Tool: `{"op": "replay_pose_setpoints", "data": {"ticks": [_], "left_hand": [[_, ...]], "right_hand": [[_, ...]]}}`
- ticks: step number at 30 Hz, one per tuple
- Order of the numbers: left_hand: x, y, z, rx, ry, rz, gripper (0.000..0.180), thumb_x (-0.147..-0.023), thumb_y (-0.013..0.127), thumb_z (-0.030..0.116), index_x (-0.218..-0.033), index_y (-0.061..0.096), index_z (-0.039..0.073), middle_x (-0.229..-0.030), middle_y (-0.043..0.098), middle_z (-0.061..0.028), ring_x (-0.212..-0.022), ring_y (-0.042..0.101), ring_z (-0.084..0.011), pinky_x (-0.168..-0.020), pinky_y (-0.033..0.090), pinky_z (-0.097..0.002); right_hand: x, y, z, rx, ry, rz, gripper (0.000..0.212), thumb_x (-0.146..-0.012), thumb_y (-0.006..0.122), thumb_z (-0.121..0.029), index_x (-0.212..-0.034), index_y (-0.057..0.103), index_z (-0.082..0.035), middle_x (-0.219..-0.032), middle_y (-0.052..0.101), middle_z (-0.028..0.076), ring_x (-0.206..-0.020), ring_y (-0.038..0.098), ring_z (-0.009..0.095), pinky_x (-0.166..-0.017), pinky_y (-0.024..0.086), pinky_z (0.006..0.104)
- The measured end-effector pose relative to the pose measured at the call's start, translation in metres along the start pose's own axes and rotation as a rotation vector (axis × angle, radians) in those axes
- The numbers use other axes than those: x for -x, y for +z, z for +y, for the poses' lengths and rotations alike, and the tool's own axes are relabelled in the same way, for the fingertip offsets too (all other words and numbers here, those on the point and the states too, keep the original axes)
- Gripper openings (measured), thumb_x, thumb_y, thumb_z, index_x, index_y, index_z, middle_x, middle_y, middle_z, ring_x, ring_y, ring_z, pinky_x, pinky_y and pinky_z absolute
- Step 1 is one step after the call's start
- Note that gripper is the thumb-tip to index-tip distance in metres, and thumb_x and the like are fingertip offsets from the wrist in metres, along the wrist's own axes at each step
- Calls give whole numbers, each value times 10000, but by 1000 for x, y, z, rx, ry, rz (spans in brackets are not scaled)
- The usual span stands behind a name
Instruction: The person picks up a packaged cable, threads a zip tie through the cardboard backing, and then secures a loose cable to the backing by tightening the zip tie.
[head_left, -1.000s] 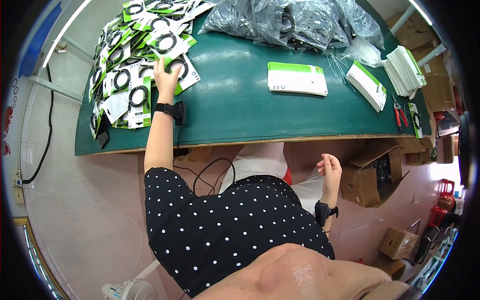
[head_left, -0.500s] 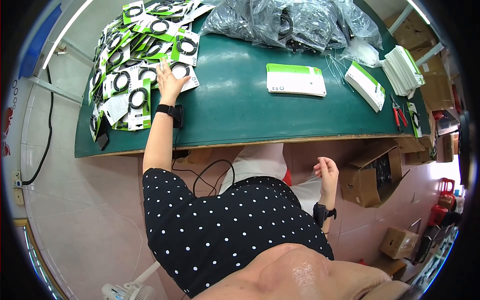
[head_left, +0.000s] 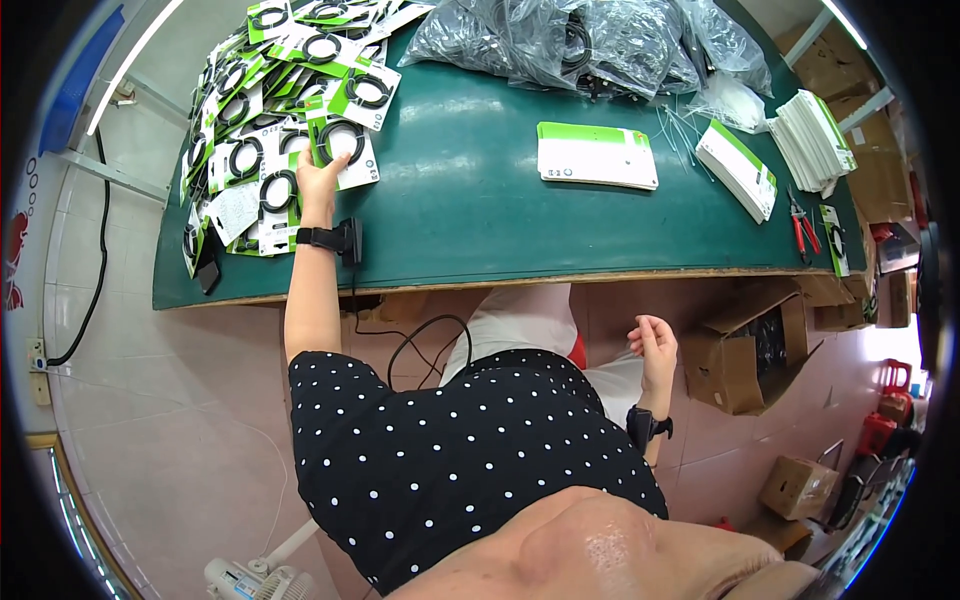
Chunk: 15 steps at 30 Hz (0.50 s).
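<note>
At the left of the table my left hand (head_left: 319, 187) is closed on a carded cable (head_left: 360, 172), a black coil on a white and green card. The thumb lies over the card's face near the coil; some fingers are hidden at its left edge. Beside and beyond it spreads a heap of similar carded cables (head_left: 239, 158). My right hand (head_left: 655, 347) hangs in front of the table edge, near my lap, loosely curled, with nothing visible in it.
Clear plastic bags (head_left: 540, 45) of black cables lie at the back. Stacks of white and green cards (head_left: 597, 168) sit at centre and right, near red-handled pliers (head_left: 803, 232). An open cardboard box (head_left: 735, 370) stands on the floor. A black cable (head_left: 400, 350) hangs below the table edge.
My left hand has gone from lying spread over the cards to gripping one carded cable. That card has shifted slightly left and nearer me. My right hand has stayed in place.
</note>
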<state>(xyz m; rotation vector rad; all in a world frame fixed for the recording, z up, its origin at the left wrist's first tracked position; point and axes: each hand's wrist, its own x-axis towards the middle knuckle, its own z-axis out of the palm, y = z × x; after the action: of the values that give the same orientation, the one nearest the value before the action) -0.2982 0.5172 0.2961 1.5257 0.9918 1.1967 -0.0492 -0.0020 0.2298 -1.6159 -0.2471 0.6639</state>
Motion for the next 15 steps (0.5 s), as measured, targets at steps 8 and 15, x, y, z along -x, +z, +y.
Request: {"op": "replay_pose_setpoints", "data": {"ticks": [8, 15], "left_hand": [[-16, -33, -12, 80, 9, 46, 464, -781, 717, 17, -1202, 544, -72, -1052, 637, -98, -858, 613, -124, -775, 476, -228], [-32, -37, -12, 81, -41, 162, 448, -795, 720, 41, -1197, 561, -74, -1029, 646, -84, -884, 605, -123, -789, 466, -233]], "right_hand": [[-3, 3, 1, -1, 15, -11, 183, -921, 591, -192, -992, 631, -28, -727, 627, 16, -569, 502, 30, -518, 385, 165], [-3, 8, 1, 20, 19, -3, 197, -932, 581, -206, -990, 625, -23, -730, 625, 16, -564, 507, 32, -522, 384, 163]]}}
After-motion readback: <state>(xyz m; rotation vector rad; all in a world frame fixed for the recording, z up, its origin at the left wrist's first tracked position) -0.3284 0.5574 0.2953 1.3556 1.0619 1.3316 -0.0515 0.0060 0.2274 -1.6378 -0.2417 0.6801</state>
